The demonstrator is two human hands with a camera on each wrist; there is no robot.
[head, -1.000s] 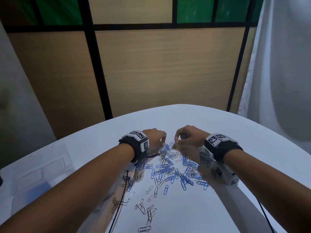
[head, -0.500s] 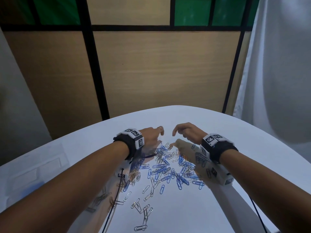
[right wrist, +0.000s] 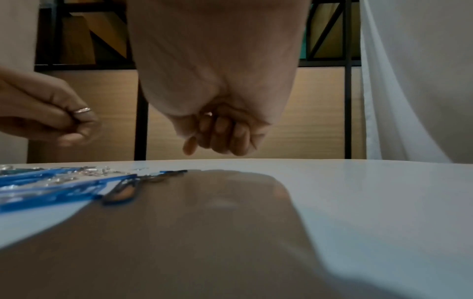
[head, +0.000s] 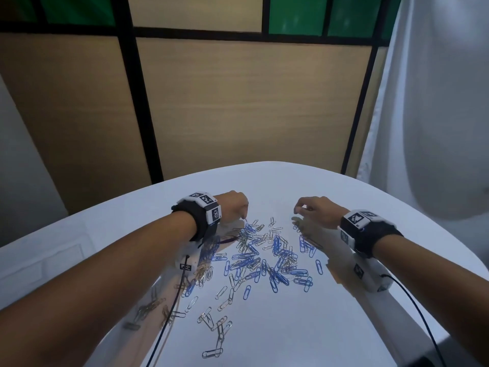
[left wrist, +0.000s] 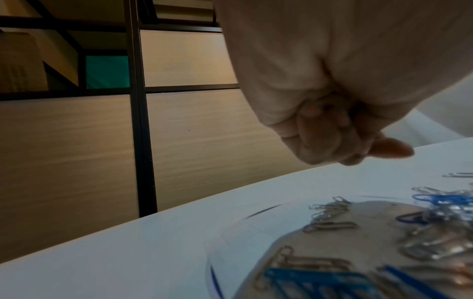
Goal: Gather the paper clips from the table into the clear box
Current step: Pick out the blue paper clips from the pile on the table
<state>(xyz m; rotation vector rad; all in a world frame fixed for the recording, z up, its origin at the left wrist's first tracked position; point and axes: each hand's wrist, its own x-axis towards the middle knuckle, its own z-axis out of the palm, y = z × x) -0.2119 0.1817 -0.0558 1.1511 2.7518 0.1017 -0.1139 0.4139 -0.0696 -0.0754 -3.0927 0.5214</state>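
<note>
Several blue and silver paper clips (head: 264,255) lie in a loose pile on the glossy white table (head: 304,335), with a few strays nearer me. My left hand (head: 236,206) hovers at the pile's far left edge, fingers curled tight, pinching what looks like a thin wire clip (right wrist: 73,117). At the far right edge hovers my right hand (head: 309,209), its fingers (right wrist: 222,133) curled, nothing visible in them. A faint see-through box outline (head: 45,263) shows at the table's left side. Clips (left wrist: 330,210) lie just beneath the left hand (left wrist: 332,131).
Behind the table's curved far edge (head: 264,163) stands a wood-panelled wall with black frames (head: 143,107). A white curtain (head: 436,102) hangs at the right. Black cables (head: 169,313) run from both wrist devices across the near table.
A second ago both hands were close together over the pile's far edge. They have since drawn apart, the left one leftward and the right one rightward.
</note>
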